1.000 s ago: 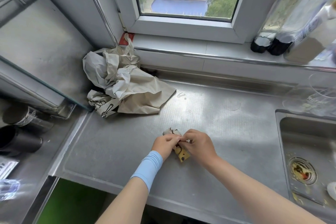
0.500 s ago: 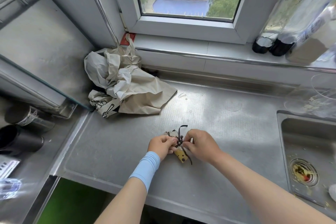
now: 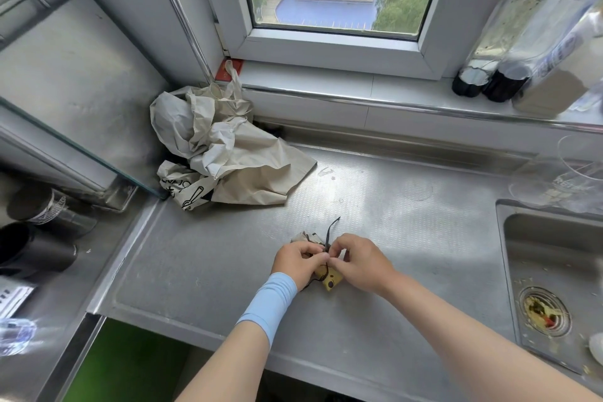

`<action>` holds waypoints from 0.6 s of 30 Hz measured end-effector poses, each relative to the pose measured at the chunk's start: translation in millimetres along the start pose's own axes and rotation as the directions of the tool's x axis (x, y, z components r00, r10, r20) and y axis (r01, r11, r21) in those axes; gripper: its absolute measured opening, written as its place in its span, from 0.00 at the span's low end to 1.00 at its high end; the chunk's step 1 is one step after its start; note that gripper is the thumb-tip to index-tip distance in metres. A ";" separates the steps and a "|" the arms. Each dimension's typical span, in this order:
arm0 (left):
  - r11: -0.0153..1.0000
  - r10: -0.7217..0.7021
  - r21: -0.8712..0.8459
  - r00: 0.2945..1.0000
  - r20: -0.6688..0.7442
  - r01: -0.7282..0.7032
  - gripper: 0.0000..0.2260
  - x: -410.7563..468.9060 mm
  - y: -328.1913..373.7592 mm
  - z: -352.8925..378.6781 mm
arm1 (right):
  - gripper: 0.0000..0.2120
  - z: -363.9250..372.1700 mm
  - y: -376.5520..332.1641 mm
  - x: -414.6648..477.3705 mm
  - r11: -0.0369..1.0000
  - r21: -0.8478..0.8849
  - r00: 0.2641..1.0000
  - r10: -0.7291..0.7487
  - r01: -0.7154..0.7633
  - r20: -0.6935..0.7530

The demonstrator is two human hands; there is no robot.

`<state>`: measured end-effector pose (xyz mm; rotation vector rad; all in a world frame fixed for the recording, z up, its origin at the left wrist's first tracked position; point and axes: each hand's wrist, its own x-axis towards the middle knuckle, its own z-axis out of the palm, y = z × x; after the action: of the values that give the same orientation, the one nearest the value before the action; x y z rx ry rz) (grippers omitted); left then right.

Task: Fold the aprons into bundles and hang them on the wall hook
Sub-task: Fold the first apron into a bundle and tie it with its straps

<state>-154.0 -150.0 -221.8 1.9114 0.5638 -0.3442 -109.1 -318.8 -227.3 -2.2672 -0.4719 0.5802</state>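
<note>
Far left of the grip, two dark cups (image 3: 36, 248) lie on their sides on a lower shelf. Up and left of the grip, well apart from it, a pile (image 3: 235, 157) of crumpled beige aprons sits in the corner of the steel counter (image 3: 195, 271).

The left hand (image 3: 298, 259), with a pale blue cuff (image 3: 269, 303) at the wrist, has its fingers curled and pinches a dark string (image 3: 331, 228). Thumb to thumb with it, the right hand (image 3: 359, 263) pinches the same string between thumb and forefinger. Under both hands a small bundle (image 3: 331, 279) lies on the counter, its yellow end showing just below the grip and a beige fold just above. One loose end of the string sticks up beyond the fingers.

Right of the grip, well apart, is the sink (image 3: 554, 238). Bottles (image 3: 509, 42) stand on the sill far up and right.
</note>
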 end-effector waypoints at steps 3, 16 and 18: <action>0.998 -0.010 -0.057 0.999 0.032 0.011 0.04 -2.0 2.2 -0.3 | 0.03 -6.7 -1.6 2.1 1.000 0.020 1.000 0.004 -0.004 0.012; 0.980 0.136 0.159 0.986 -0.094 -0.120 0.16 -28.8 -13.2 7.7 | 0.04 -0.8 -1.3 23.3 0.989 -0.146 0.999 -0.026 0.030 0.024; 0.998 0.052 0.038 0.990 -0.130 -0.047 0.13 -30.9 -15.2 5.7 | 0.05 -2.8 -1.8 20.8 0.997 -0.049 0.998 0.056 -0.056 0.006</action>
<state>-188.1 -157.3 -221.0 1.9887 0.5989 -0.1988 -90.6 -309.0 -229.8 -2.3312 -0.4317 0.6121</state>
